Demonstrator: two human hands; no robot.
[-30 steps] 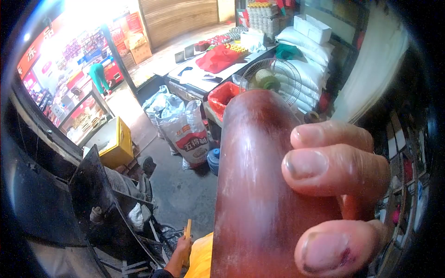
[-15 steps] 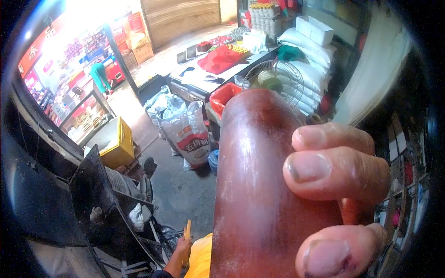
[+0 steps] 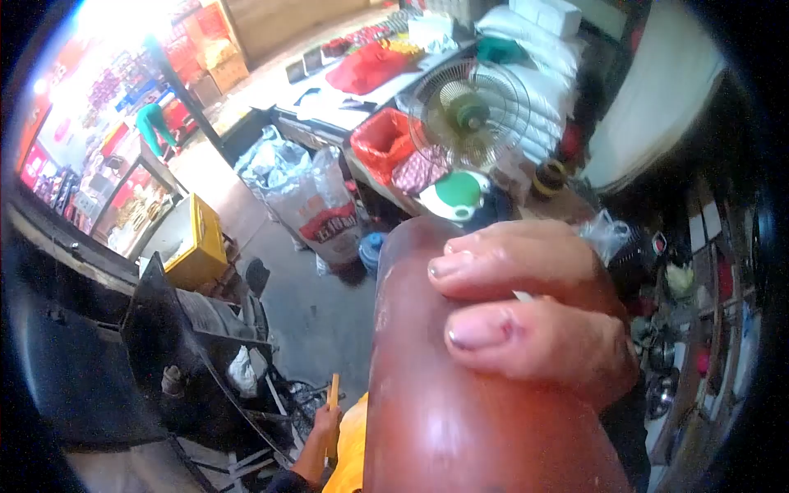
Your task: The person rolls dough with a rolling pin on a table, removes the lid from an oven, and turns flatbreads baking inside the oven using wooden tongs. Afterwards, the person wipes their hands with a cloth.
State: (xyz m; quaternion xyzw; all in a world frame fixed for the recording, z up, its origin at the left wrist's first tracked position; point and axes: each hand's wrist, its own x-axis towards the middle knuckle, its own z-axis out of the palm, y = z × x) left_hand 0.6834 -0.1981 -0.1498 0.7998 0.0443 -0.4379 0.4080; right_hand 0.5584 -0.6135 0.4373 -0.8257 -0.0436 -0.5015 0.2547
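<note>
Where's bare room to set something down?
The gray floor between the printed sack, the brown cylinder and the wooden stick in the left hand looks bare. Crowded: the table around the red cloth, and around the fan.

Main open lane: grey floor strip between dark panel on the left and printed sack at the far end; blue container beside sack narrows it. Left hand with yellow stick sits at near end. Reddish-brown cylinder blocks lower centre, right hand closed over it; floor behind hidden. Fan and red-lined bin obstruct access to desk. Right side: cluttered rack, tight.
</note>
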